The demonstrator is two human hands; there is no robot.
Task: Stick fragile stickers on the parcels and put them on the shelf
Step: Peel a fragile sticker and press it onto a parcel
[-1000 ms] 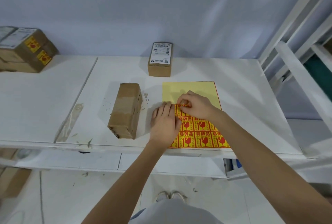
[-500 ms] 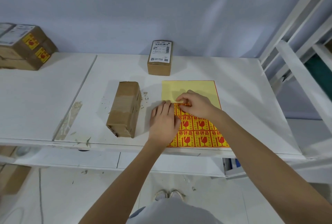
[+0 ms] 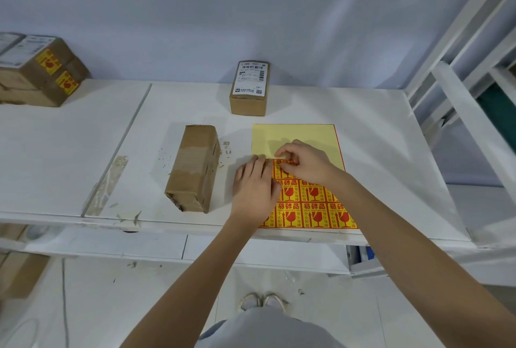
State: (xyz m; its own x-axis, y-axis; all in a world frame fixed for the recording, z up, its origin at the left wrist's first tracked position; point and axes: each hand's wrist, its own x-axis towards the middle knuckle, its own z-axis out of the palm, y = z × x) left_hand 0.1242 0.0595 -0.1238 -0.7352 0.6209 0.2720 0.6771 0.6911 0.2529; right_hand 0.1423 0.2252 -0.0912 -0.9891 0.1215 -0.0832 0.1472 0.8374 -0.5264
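A yellow sticker sheet (image 3: 304, 138) lies on the white table (image 3: 377, 169), its near half still covered with red-and-yellow fragile stickers (image 3: 315, 215). My left hand (image 3: 254, 188) lies flat on the sheet's left edge, fingers straight. My right hand (image 3: 304, 163) pinches the lifted edge of a fragile sticker (image 3: 280, 156) at the top row. A plain brown parcel (image 3: 192, 167) lies just left of the sheet. A second parcel with a white shipping label (image 3: 250, 88) stands behind the sheet near the wall.
Stacked parcels bearing fragile stickers (image 3: 39, 74) sit on the far left surface. A white shelf frame (image 3: 469, 74) rises at the right. Tape scraps (image 3: 111, 180) mark the table's seam. Another cardboard box (image 3: 19, 275) stands on the floor at the lower left.
My right hand has peeled the sticker's edge up a little from the sheet. My left hand stays pressed on the sheet. The parcels have not moved.
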